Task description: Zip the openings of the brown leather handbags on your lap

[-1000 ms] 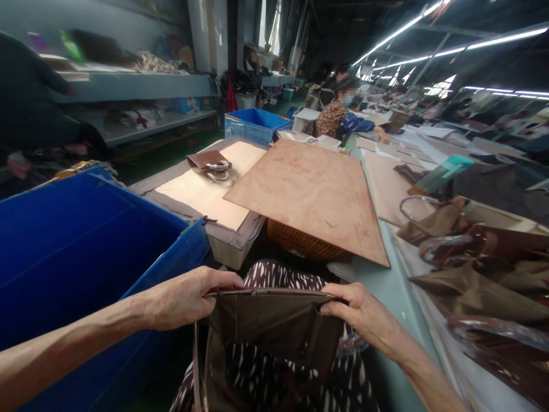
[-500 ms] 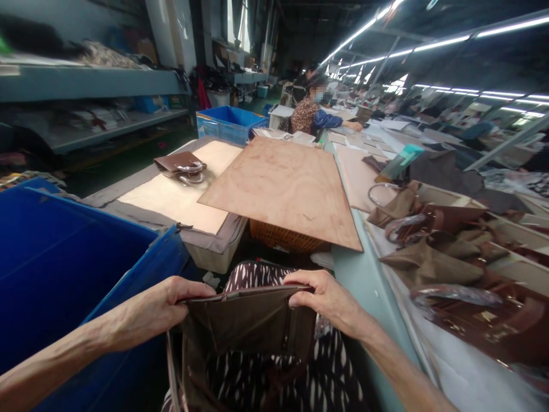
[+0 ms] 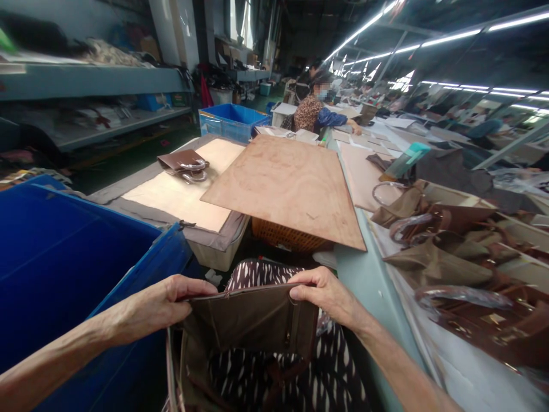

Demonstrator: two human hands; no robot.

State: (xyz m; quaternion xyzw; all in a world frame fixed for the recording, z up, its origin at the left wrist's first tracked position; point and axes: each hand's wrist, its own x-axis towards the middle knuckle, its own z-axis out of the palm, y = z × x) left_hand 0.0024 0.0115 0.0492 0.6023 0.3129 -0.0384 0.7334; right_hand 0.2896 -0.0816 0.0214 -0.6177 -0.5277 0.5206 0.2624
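Note:
A brown handbag [image 3: 249, 320] lies over my lap, its dark olive lining and a small inner zip facing me. My left hand [image 3: 171, 306] pinches the left end of its upper edge, thumb and fingers closed on the rim. At the right end of the same edge, my right hand [image 3: 323, 292] grips with the thumb on the lining side. The rim is stretched nearly level between both hands. Below the lining panel, patterned black-and-white cloth [image 3: 338, 366] shows on my lap. The bag's outer face is mostly hidden.
A large blue bin [image 3: 141, 269] stands at my left. Ahead, a wooden board [image 3: 287, 189] bridges towards the bench edge [image 3: 364, 286]. Several brown handbags [image 3: 480, 309] crowd the bench at right. Another brown bag piece [image 3: 182, 163] rests on a pale sheet. A co-worker [image 3: 309, 111] sits farther off.
The view has shifted very slightly. Both hands keep their hold on the bag's rim, and the bag stays almost in the same position.

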